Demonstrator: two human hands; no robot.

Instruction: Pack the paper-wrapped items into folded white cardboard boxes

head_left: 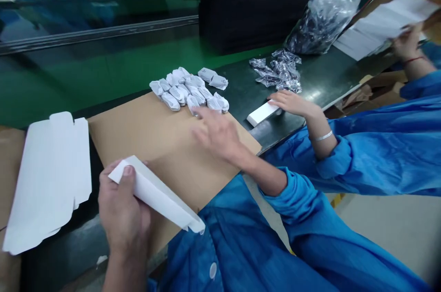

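Observation:
My left hand (126, 209) is closed around a long, narrow white carton (160, 195), thumb on top; its lower right end shows loose flaps. Over the brown cardboard sheet (138, 126) my right hand (218, 133) is somewhat blurred, fingers apart, and I see nothing held in it. Its fingertips are close to a cluster of small white wrapped packets (182, 89) at the sheet's far edge. Left of the sheet lies a stack of flat white carton blanks (51, 181).
A co-worker's hand (291, 102) rests on a white box (263, 113) at right. Behind it are crumpled clear plastic wraps (279, 71), a filled plastic bag (322, 23) and a black bin (251, 16). Another hand (409, 43) holds white sheets (382, 25).

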